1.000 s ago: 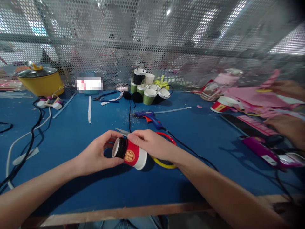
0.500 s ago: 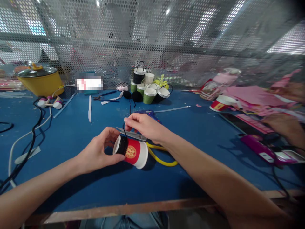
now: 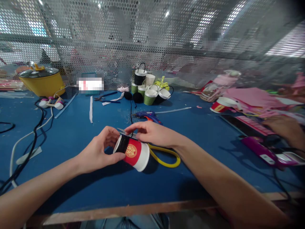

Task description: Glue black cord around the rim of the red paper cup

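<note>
A red and white paper cup (image 3: pixel 133 153) with a gold emblem and a black band near its rim lies tilted on its side above the blue table (image 3: pixel 71 136). My left hand (image 3: pixel 98 152) grips its rim end, fingers curled round it. My right hand (image 3: pixel 152 133) pinches at the black band on top of the cup, fingers closed; a thin black string runs from there toward the back. Scissors with yellow handles (image 3: pixel 166 156) lie just behind the cup, partly hidden by my right hand.
A blue glue gun (image 3: pixel 149 115) lies behind my hands. Several finished cups (image 3: pixel 149 89) with black handles stand at the back by the perforated metal screen. A yellow pot (image 3: pixel 41 82) is far left, cables left, pink paper (image 3: pixel 252 97) and another person's hand (image 3: pixel 283 127) right.
My right hand rose off the cup with the black string half a second ago, then came back down onto the band. The cup tipped slightly. The yellow scissor handles became more visible.
</note>
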`<state>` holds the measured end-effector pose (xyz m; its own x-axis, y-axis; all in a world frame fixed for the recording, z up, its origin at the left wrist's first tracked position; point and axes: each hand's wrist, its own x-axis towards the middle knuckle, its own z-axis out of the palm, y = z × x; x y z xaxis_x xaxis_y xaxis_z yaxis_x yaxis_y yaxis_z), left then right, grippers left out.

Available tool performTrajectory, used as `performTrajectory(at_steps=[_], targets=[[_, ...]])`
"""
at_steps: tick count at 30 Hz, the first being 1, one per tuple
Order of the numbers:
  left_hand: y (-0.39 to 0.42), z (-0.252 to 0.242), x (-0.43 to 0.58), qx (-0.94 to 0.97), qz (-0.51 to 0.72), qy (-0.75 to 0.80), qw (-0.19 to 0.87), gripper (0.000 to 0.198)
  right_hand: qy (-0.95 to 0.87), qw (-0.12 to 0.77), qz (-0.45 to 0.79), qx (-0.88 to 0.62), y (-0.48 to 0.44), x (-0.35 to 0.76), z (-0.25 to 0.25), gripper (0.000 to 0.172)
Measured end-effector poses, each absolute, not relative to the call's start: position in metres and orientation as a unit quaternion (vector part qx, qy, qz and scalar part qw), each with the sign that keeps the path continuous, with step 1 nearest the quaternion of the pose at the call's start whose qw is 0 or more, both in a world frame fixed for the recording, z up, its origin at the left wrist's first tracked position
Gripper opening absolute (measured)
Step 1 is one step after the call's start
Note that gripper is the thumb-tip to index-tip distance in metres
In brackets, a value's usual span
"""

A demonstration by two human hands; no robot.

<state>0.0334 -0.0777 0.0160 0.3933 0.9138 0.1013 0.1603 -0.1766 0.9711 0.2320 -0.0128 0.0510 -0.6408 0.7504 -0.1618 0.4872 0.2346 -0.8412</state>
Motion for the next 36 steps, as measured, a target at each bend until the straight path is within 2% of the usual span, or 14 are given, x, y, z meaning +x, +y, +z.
performTrajectory(at_steps=[2, 5, 10, 12, 17, 23, 26, 28, 30, 31, 33, 36], targets=[[-0.077, 0.015, 0.031, 0.657, 0.377, 0.384, 0.528, 0.035, -0.783, 0.082, 0.491, -0.373, -0.012, 0.234, 0.051, 0.038], [-0.076, 0.012, 0.029, 0.637, 0.367, 0.359, 0.576, 0.039, -0.787, 0.055, 0.486, -0.376, -0.007, 0.23, 0.05, 0.022], [-0.075, 0.008, 0.028, 0.604, 0.352, 0.34, 0.629, 0.04, -0.795, 0.155, 0.459, -0.366, 0.008, 0.212, 0.063, 0.016], [-0.075, 0.008, 0.029, 0.601, 0.341, 0.345, 0.635, 0.04, -0.819, 0.18, 0.426, -0.34, 0.015, 0.203, 0.071, 0.017], [-0.075, 0.008, 0.03, 0.616, 0.321, 0.363, 0.621, 0.04, -0.885, 0.175, 0.32, -0.29, 0.028, 0.176, 0.076, 0.022], [-0.075, 0.005, 0.033, 0.549, 0.346, 0.301, 0.699, 0.047, -0.927, 0.04, 0.26, -0.269, 0.036, 0.148, 0.053, 0.026], [-0.075, 0.004, 0.033, 0.5, 0.363, 0.278, 0.735, 0.05, -0.918, 0.008, 0.285, -0.277, 0.039, 0.153, 0.053, 0.042], [-0.075, 0.004, 0.033, 0.469, 0.37, 0.274, 0.754, 0.056, -0.881, 0.029, 0.349, -0.319, 0.044, 0.167, 0.063, 0.051], [-0.075, 0.005, 0.032, 0.441, 0.377, 0.271, 0.768, 0.065, -0.82, 0.106, 0.409, -0.386, 0.051, 0.189, 0.076, 0.045], [-0.075, 0.005, 0.032, 0.43, 0.384, 0.272, 0.77, 0.069, -0.795, 0.158, 0.401, -0.426, 0.055, 0.202, 0.082, 0.037], [-0.075, 0.006, 0.032, 0.419, 0.399, 0.278, 0.767, 0.077, -0.754, 0.227, 0.297, -0.541, 0.062, 0.228, 0.087, 0.024], [-0.074, 0.005, 0.032, 0.419, 0.415, 0.293, 0.753, 0.084, -0.727, 0.207, 0.224, -0.615, 0.064, 0.263, 0.077, 0.026]])
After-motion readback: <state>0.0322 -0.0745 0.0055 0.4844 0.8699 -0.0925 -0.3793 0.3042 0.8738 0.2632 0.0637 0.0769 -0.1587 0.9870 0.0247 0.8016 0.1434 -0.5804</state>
